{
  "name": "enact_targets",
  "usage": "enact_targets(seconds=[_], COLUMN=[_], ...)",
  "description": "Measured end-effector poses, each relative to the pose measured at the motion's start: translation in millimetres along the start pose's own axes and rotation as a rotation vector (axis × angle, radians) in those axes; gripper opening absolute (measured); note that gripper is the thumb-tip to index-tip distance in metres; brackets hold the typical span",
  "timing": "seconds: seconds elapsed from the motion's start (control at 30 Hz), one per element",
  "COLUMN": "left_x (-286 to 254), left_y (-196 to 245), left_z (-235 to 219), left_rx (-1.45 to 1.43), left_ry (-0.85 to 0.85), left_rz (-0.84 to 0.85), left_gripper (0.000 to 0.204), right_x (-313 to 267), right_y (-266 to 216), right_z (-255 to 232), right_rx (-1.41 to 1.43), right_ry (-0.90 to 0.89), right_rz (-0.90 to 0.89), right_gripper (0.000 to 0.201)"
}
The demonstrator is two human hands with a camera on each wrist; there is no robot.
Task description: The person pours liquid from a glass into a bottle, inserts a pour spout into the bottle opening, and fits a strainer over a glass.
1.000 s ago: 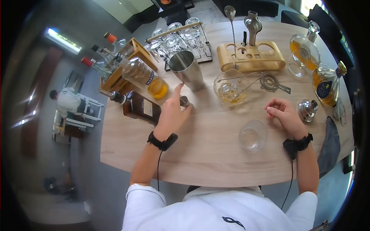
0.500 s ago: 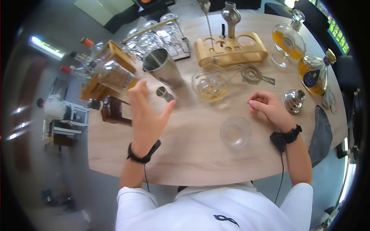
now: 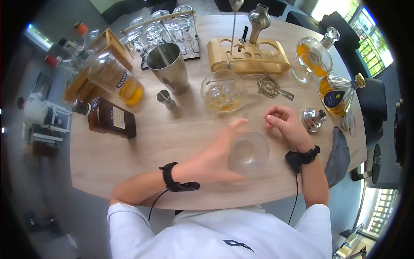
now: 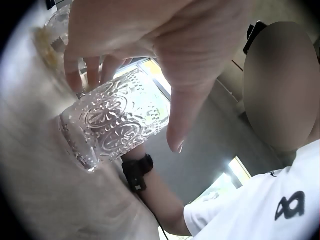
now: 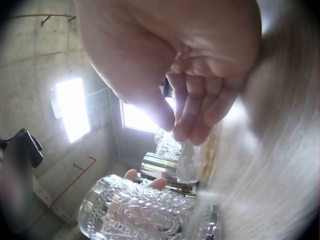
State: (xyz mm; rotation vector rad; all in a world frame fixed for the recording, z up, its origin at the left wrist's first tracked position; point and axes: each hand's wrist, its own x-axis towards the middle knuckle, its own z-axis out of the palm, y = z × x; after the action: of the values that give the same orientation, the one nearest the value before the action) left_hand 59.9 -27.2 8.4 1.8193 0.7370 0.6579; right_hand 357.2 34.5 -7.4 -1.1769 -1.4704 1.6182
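My left hand, blurred, is at the left side of a clear drinking glass. In the left wrist view its fingers reach behind the embossed glass and the thumb stands out straight on the near side, with a gap to the wall. My right hand rests on the table to the right of the glass, fingers loosely curled, holding nothing. A small metal jigger stands beside the tall shaker tin. Farther back is a glass vessel with ice and amber liquid.
A dark square bottle and a Martell bottle stand at left. At the back, a wooden stand carries bar tools. A strainer, a shaker top, amber decanters and a grey cloth lie rightward.
My left hand was near the jigger, then drew away from it and swung right to the drinking glass. The jigger stands free on the table. My right hand has stayed put.
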Motion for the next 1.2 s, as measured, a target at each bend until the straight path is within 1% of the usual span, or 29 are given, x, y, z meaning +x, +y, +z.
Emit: enact_targets(seconds=[0.07, 0.13, 0.2, 0.23, 0.3, 0.43, 0.47, 0.5, 0.53, 0.6, 0.63, 0.7, 0.77, 0.8, 0.83, 0.87, 0.9, 0.93, 0.97, 1.0, 1.03, 1.07, 1.1, 1.13, 1.2], left_x=[-1.2, -2.2, -4.5, -6.2, -10.2, -11.7, -12.3, -12.5, -12.5, -13.6, -13.5, -12.7, -14.4, -16.5, -18.9, -22.2, -27.1, -33.0, -39.4, -49.1, -61.2, -72.7, -84.4, -99.2, -130.1], left_y=[-10.0, -9.6, -3.0, 0.1, 6.0, 14.3, 12.9, 11.0, 8.6, 5.7, 7.4, 11.3, 12.9, 13.0, 12.5, 11.4, 11.7, 13.8, 16.0, 19.7, 27.3, 38.2, 46.9, 53.1, 62.1], left_z=[2.5, 0.7, -4.2, -8.2, -21.5, -36.4, -35.2, -34.3, -34.2, -35.9, -38.3, -43.3, -45.1, -45.8, -45.6, -44.5, -43.5, -43.2, -44.0, -45.7, -48.3, -52.4, -56.9, -63.3, -78.7], left_rx=[0.033, 0.066, 0.215, 0.21, 0.176, 0.261, 0.24, 0.218, 0.216, 0.173, 0.176, 0.24, 0.244, 0.242, 0.246, 0.248, 0.249, 0.253, 0.295, 0.344, 0.359, 0.405, 0.457, 0.483, 0.525], left_ry=[0.047, 0.078, 0.104, 0.092, 0.033, -0.024, 0.008, 0.042, 0.034, 0.007, 0.006, -0.019, -0.024, -0.033, -0.02, 0.002, 0.029, 0.058, 0.107, 0.156, 0.188, 0.293, 0.39, 0.405, 0.625], left_rz=[0.007, 0.017, 0.048, 0.057, -0.072, -0.077, -0.059, -0.043, -0.034, -0.095, -0.092, -0.119, -0.127, -0.14, -0.14, -0.101, -0.067, -0.081, -0.016, 0.041, 0.009, 0.035, 0.063, 0.033, 0.091], left_gripper=[0.12, 0.119, 0.119, 0.119, 0.119, 0.12, 0.114, 0.11, 0.11, 0.114, 0.114, 0.107, 0.105, 0.102, 0.102, 0.101, 0.1, 0.1, 0.098, 0.096, 0.096, 0.092, 0.087, 0.087, 0.069], right_x=[0.3, 0.9, -3.2, -2.9, -3.7, -2.8, -3.1, -3.1, -2.8, -3.2, -3.2, -2.8, -4.1, -7.8, -14.7, -21.9, -30.9, -38.7, -44.8, -54.2, -62.6, -64.1, -65.0, -68.0, -73.8], right_y=[1.7, 1.1, 0.5, -1.6, -4.8, -4.3, -4.1, -3.9, -3.6, -2.3, -2.0, -2.9, -4.3, -8.4, -16.4, -25.5, -37.8, -45.4, -52.4, -68.0, -78.8, -74.6, -66.5, -53.8, -49.2], right_z=[-0.1, 1.7, 1.4, 2.1, 3.4, 5.4, 4.5, 3.7, 3.0, 1.5, 1.3, 0.8, -1.1, -1.4, -1.4, -1.3, -4.2, -12.9, -21.7, -22.2, -23.6, -37.7, -52.9, -73.0, -76.6], right_rx=[0.019, 0.004, -0.009, -0.01, -0.011, 0.002, 0.001, -0.001, 0.001, 0.003, 0.007, 0.008, -0.034, -0.039, -0.103, -0.165, -0.199, -0.311, -0.416, -0.543, -0.662, -0.768, -0.934, -1.075, -1.117], right_ry=[0.015, 0.016, 0.039, 0.024, 0.027, 0.015, -0.007, 0.008, -0.006, -0.019, -0.027, -0.039, -0.077, -0.084, -0.104, -0.128, -0.103, -0.009, 0.079, 0.248, 0.418, 0.528, 0.638, 0.654, 0.609], right_rz=[-0.008, -0.007, 0.0, 0.005, 0.001, -0.013, -0.017, -0.02, -0.014, -0.013, -0.014, -0.022, 0.021, 0.015, -0.021, -0.056, -0.064, -0.148, -0.237, -0.197, -0.161, -0.218, -0.251, -0.317, -0.262], right_gripper=[0.017, 0.017, 0.016, 0.016, 0.016, 0.016, 0.017, 0.017, 0.016, 0.016, 0.017, 0.017, 0.017, 0.017, 0.018, 0.019, 0.021, 0.023, 0.025, 0.027, 0.03, 0.033, 0.041, 0.053, 0.065])
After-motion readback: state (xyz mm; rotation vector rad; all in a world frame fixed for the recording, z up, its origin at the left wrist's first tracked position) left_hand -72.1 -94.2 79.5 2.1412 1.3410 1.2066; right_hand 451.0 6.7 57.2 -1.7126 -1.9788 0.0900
